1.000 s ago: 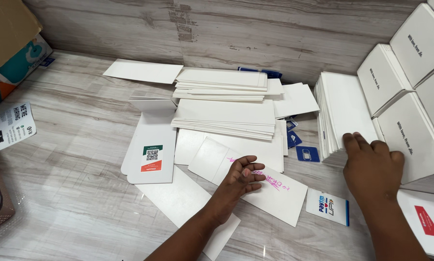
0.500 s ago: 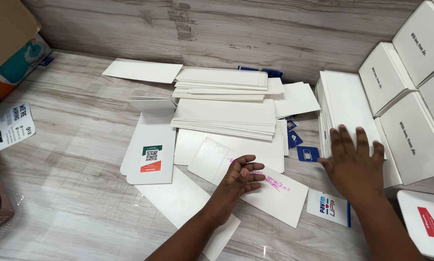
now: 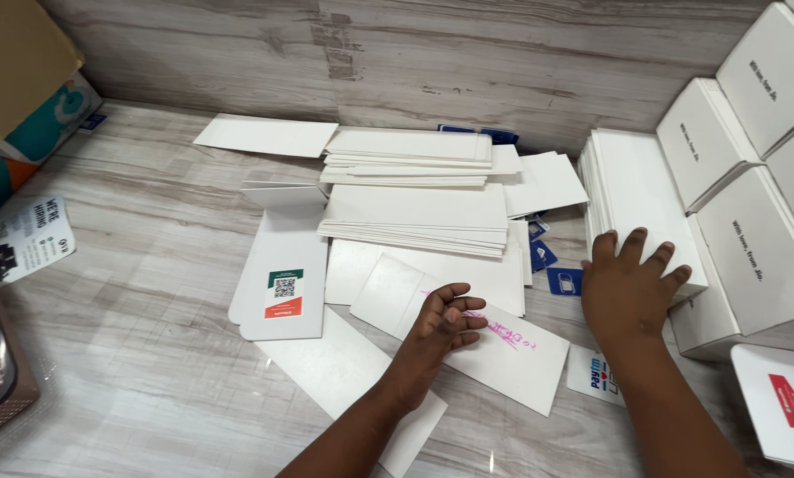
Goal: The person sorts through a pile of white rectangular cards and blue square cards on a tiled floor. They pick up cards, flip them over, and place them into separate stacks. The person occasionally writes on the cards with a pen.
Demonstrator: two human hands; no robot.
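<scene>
Head view: left hand (image 3: 445,320) rests fingers curled on a flat white card with pink scribble (image 3: 467,341), lying on the grey wood-grain floor (image 3: 149,354); not gripping it. Right hand (image 3: 629,288) has fingers spread wide, flat against an upright stack of white flats (image 3: 631,190) beside assembled white boxes (image 3: 768,248). More stacked flats (image 3: 414,217) just behind the card.

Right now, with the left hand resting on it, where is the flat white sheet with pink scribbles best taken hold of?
Probably at its free right corner. The sheet with pink scribbles lies flat on the floor, its upper-left end tucked near the stacked white sheets, and the left hand pins its middle. The lower right corner overhangs clear floor, so a pinch from the right, thumb sliding under the edge, seems easiest.
</scene>
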